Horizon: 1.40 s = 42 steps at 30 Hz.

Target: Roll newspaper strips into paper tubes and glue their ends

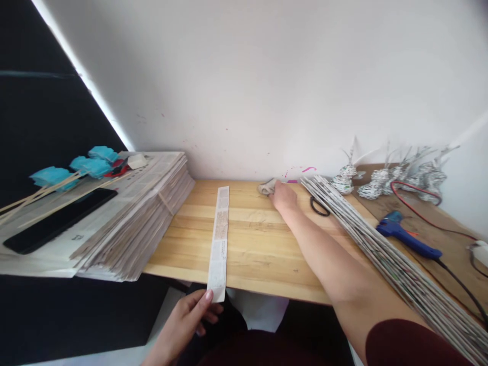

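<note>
My left hand (196,307) pinches the near end of a long newspaper strip (220,229) between thumb and fingers. The strip runs away from me over the wooden table (263,249), its near end jutting past the front edge. At the back of the table, close to the wall, my right hand (284,197) is closed on a crumpled beige-grey cloth (266,187). Its fingertips are partly hidden. Just right of that hand, a black scissors handle (319,207) pokes out from beneath a bundle of thin rolled-paper sticks (366,244).
On the left rises a tall newspaper stack (160,203) bearing a black phone (61,218), wooden sticks and blue bundles (91,165). At right, a blue glue gun (407,239) with its cord lies on cardboard, before several woven paper figures (375,183). A white wall (247,91) bounds the back.
</note>
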### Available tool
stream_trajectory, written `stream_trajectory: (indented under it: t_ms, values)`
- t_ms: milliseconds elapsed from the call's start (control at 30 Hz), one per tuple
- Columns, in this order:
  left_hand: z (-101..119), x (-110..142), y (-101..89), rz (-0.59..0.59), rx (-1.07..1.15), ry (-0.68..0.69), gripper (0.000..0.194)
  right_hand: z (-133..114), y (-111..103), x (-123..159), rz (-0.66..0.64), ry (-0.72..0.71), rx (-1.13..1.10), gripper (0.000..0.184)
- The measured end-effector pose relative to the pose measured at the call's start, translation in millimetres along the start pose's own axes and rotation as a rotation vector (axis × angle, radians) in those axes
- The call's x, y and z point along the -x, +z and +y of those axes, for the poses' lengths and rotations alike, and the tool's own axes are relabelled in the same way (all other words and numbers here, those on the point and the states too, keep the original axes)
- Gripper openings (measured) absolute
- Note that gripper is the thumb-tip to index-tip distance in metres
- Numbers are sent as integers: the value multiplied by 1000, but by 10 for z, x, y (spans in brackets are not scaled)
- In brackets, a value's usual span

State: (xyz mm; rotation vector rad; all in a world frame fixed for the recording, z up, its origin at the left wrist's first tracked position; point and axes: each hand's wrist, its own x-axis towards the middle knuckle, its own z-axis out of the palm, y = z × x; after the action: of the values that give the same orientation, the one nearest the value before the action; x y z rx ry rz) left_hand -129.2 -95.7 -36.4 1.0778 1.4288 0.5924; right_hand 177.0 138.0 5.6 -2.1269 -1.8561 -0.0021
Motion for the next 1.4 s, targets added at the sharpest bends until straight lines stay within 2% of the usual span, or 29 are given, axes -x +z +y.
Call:
stream_trajectory:
  t_ms: [133, 233, 333, 433, 567, 667, 767, 867, 1000, 1167, 1333, 1400]
  values:
    - [63, -39, 183, -8, 246, 2, 44, 51, -58, 147, 1, -25, 12, 37]
    - [96, -27, 259, -56, 253, 52, 39, 49, -111, 285, 55, -75, 21, 36]
    - [102, 2, 307, -103, 264, 43, 37, -48, -144, 460, 89, -180, -71, 22]
    - [102, 20, 353, -125, 372, -5, 36, -214, -151, 669, -122, -218, -295, 16]
    - [124, 24, 433, -54, 475, -40, 33, -385, -136, 896, -381, -158, -630, 35]
    - [153, 46, 523, -35, 435, -10, 31, -434, -124, 968, -646, -57, -870, 41]
    - [200, 77, 635, -18, 361, 47, 31, -439, -122, 984, -906, 6, -994, 41]
    - [279, 86, 752, -10, 317, 87, 32, -414, -133, 978, -1034, 21, -1103, 31]
    - [388, 54, 921, -30, 275, 119, 35, -367, -146, 942, -1048, 83, -1248, 23]
    - [448, 8, 1097, -6, 237, 125, 42, -328, -112, 892, -1038, 75, -1271, 27]
    - [549, -17, 1108, 114, 81, 33, 50, -301, -117, 909, -1037, -45, -1222, 37]
    - [609, -36, 1082, 191, 27, 11, 49, -289, -129, 918, -1064, -53, -1240, 46]
